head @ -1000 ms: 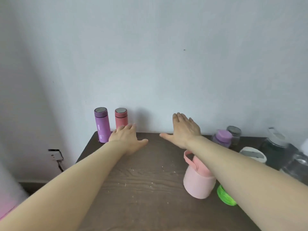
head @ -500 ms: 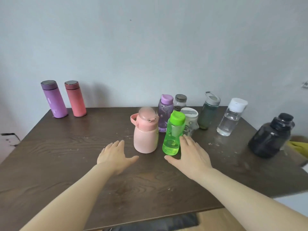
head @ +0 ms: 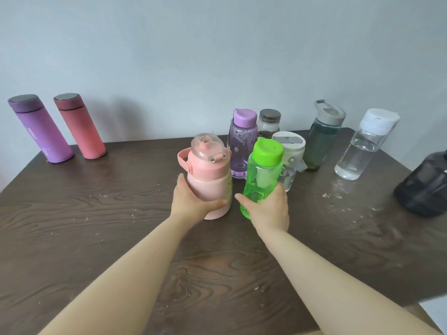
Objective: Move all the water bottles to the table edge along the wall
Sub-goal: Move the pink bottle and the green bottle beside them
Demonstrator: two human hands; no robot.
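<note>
Your left hand [head: 191, 204] wraps the pink bottle [head: 210, 180] and your right hand [head: 268, 209] wraps the green bottle [head: 261, 180] — both mid-table, just in front of a crowded cluster. Lifting carelessly could knock the lilac bottle [head: 242, 143] or white-lidded bottle [head: 291, 155] behind — they stand very close.
</note>
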